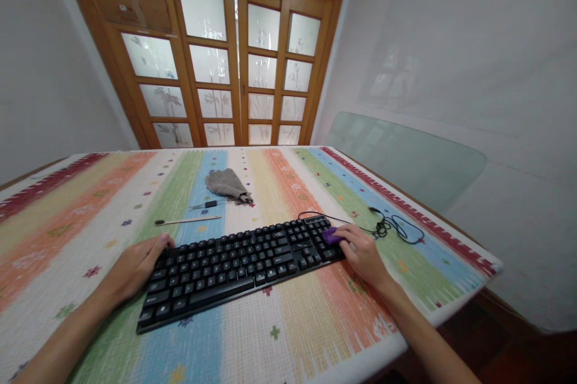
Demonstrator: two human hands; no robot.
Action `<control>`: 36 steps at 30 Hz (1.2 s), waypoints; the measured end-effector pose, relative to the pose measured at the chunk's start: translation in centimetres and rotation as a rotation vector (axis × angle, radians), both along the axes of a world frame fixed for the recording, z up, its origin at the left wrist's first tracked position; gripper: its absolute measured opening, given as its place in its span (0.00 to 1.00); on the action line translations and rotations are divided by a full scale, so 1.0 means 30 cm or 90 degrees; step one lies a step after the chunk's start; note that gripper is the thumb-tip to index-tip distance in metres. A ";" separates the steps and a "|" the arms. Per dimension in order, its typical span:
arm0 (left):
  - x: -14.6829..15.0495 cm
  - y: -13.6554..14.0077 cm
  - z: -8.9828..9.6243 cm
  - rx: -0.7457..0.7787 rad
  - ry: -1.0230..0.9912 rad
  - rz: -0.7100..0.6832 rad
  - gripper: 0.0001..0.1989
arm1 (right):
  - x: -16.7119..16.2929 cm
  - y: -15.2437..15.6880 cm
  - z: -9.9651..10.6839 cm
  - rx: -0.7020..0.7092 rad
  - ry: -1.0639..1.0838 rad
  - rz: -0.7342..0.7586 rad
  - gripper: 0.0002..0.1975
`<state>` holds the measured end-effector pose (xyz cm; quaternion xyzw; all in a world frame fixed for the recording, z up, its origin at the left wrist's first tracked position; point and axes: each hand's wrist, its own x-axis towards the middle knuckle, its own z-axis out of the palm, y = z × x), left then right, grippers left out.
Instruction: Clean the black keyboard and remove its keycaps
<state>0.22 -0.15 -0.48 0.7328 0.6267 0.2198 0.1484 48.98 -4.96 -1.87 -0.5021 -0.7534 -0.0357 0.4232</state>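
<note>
A black keyboard [238, 264] lies at a slant across the striped tablecloth. My left hand [137, 264] grips its upper left end, with the fingertips curled at the edge. On the number pad at the right end, my right hand [363, 252] is closed around a small purple cloth [332, 235], which presses on the keys. Part of the cloth is hidden by the fingers. Behind the keyboard lie a thin toothbrush [189, 220] with a dark head, a small black-handled tool [210, 204] with thin prongs, and a crumpled grey cloth [228, 184].
The keyboard's black cable [383, 226] runs right and lies in a loose coil. Under everything is a table with a striped tablecloth [279, 342]. Wooden doors with glass panes [261, 68] stand beyond it, and a pale glass panel [406, 155] leans at the right wall.
</note>
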 end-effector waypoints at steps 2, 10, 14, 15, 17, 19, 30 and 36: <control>0.003 -0.001 0.005 -0.002 0.001 0.008 0.33 | -0.003 -0.001 -0.001 -0.014 -0.007 0.013 0.12; -0.002 0.002 -0.002 0.003 0.010 0.006 0.32 | -0.004 -0.010 0.010 0.014 0.003 -0.003 0.12; -0.010 0.004 -0.016 0.015 0.006 -0.004 0.31 | -0.003 -0.014 0.009 0.095 0.062 -0.095 0.11; -0.010 0.004 -0.019 0.016 0.003 -0.005 0.31 | -0.004 -0.015 0.008 0.110 0.073 -0.112 0.12; -0.009 0.004 -0.023 0.021 -0.007 -0.001 0.31 | -0.008 -0.016 0.009 0.099 0.064 -0.103 0.13; -0.009 0.005 -0.026 0.023 -0.013 0.006 0.31 | -0.013 -0.018 0.010 0.042 0.025 -0.053 0.13; -0.017 0.018 -0.028 0.014 -0.001 -0.020 0.31 | -0.012 -0.030 0.020 -0.026 -0.018 -0.085 0.13; -0.001 0.008 -0.011 0.012 0.012 -0.014 0.31 | 0.001 -0.027 0.024 0.098 0.138 -0.223 0.10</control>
